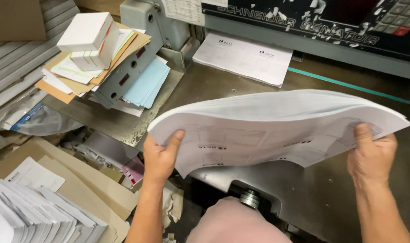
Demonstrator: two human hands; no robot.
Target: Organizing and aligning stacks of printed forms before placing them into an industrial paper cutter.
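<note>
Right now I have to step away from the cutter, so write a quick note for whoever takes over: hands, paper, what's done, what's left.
Left hand: grips the left edge of the paper stack, thumb on top.
Right hand: grips the right edge.
Stack: bowed upward, held above the metal table, not resting flat.
Second stack: lies flat at the back, by the machine.
Done: stack lifted in both hands.
Left: stack not yet set down.

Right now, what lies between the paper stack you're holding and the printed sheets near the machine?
Only bare grey metal table lies between the held stack and the printed sheets, seen in the head view.
</note>
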